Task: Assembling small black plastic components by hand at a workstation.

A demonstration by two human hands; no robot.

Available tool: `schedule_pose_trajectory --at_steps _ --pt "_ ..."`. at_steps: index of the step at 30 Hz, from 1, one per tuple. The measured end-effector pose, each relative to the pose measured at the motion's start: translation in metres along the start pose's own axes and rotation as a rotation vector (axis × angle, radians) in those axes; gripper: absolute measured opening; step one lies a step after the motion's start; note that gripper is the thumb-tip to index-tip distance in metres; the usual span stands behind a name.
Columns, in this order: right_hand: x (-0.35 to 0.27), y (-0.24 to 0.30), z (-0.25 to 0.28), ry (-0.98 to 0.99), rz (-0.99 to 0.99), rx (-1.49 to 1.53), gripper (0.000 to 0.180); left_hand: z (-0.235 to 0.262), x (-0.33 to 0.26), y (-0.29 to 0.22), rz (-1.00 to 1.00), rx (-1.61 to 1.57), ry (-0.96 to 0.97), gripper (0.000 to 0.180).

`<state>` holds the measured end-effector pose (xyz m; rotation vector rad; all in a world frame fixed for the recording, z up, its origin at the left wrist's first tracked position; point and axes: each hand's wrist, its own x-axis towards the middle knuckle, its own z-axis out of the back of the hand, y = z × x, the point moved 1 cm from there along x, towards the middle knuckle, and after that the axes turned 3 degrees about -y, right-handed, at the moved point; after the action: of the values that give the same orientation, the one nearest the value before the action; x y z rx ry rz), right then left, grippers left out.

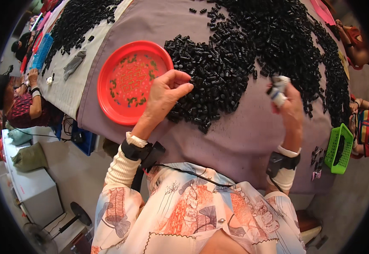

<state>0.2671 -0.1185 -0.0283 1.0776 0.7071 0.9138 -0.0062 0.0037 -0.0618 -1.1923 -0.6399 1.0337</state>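
We note thumb and forefinger of the left hand close together at the left edge of a heap of small black pieces, though we cannot tell whether they pinch one; the fingers of the right hand are closed around a blurred white-and-grey bundle, to the right of this heap. Beside the left hand, we record a round red tray with a patterned base on the mauve-covered desk. Farther out, we see more black pieces and, at right, a green basket.
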Motion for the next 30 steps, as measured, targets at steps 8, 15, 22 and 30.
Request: schedule_pose_trajectory --at_steps 8,15,22,30 --pt "0.018 0.062 -0.098 0.445 0.028 0.053 0.029 0.021 -0.006 -0.014 0.171 -1.115 0.197 0.031" --pt "0.034 0.099 -0.114 0.560 0.205 0.025 0.028 0.022 -0.008 -0.038 0.056 -1.382 0.321 0.029" --pt "0.026 0.099 -0.115 0.578 0.172 0.013 0.034 0.016 -0.007 -0.045 0.033 -1.368 0.343 0.030" --pt "0.026 0.096 -0.110 0.541 0.249 -0.049 0.038 0.012 -0.007 -0.045 0.034 -1.296 0.357 0.029"
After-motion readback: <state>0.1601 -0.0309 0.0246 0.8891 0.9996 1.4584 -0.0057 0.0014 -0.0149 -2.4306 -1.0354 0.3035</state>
